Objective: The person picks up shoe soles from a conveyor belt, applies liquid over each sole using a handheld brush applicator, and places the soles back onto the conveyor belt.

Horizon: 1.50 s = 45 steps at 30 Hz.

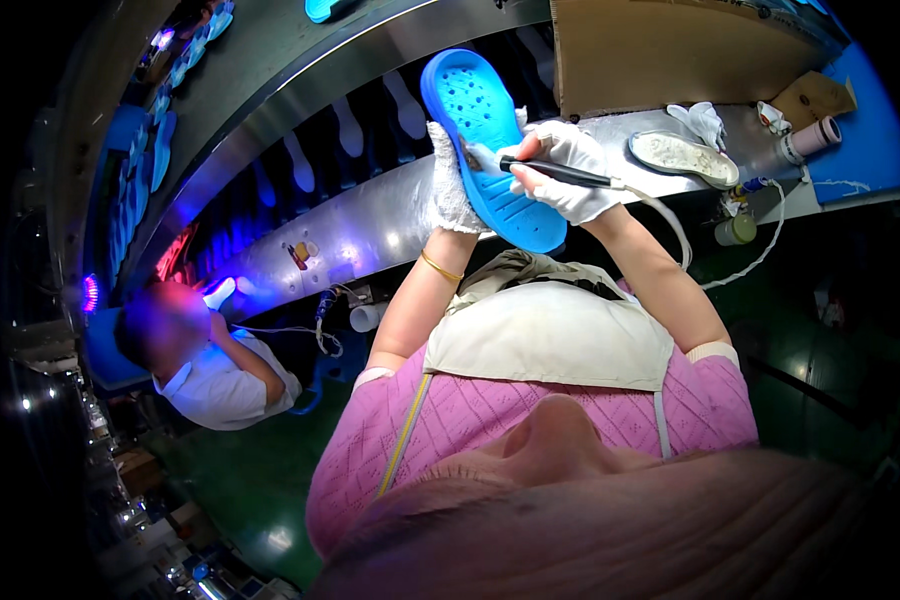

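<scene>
1 head-worn fisheye looks steeply down, close over the person's chest, at the metal bench (370, 215).

White dish (681, 158); pink roll (812, 138); cardboard box (670, 50)

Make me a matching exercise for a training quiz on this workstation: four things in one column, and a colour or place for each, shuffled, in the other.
Things:
1. shoe sole
2. brush
3. dish
4. bracelet

Descriptions:
A. on the left wrist
B. blue, held up by the left hand
C. lying on the metal bench
D. gripped in the right hand

Pairs: 1-B, 2-D, 3-C, 4-A
</scene>
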Available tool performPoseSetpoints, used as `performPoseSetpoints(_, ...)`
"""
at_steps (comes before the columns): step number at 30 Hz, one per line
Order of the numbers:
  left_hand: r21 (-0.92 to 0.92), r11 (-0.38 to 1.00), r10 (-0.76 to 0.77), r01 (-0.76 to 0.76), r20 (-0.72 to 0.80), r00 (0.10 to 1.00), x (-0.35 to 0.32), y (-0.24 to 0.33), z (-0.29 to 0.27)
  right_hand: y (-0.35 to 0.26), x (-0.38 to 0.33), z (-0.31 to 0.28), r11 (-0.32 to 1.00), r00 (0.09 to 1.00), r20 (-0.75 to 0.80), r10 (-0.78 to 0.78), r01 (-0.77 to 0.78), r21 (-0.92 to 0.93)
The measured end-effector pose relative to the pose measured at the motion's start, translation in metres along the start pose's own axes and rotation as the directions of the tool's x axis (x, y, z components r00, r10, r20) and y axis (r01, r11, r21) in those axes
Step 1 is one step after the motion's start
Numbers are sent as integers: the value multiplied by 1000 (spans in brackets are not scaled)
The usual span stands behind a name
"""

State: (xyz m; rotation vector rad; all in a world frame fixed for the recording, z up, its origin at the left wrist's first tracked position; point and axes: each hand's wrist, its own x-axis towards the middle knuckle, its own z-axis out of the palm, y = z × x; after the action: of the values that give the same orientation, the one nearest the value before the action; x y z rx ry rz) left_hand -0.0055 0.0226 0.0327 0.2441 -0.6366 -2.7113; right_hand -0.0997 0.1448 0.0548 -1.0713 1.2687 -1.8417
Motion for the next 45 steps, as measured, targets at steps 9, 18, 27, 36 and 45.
performPoseSetpoints(9, -39, 998, 52, -50, 45, 998, 7, 11, -10, -2, -10, -8, 967, 988, 11, 155, -150, -206)
performPoseSetpoints(18, -38, 998, 60, -55, 125, 990, 9, 20, -10, -1, -20, -10, 988, 995, -3, 95, -95, -122)
performPoseSetpoints(27, -297, 955, 51, -6, 142, 989, -3, 19, 4, -6, -14, -17, 990, 986, -93, 139, -136, 36)
performPoseSetpoints(36, -90, 988, 144, -128, 205, 968, -2, 6, 1, 11, -23, 12, 996, 997, 30, -74, 76, -39)
performPoseSetpoints(45, 57, 965, 246, -256, 143, 959, 2, 19, 11, 7, -25, 18, 994, 998, 47, -46, 51, -101)
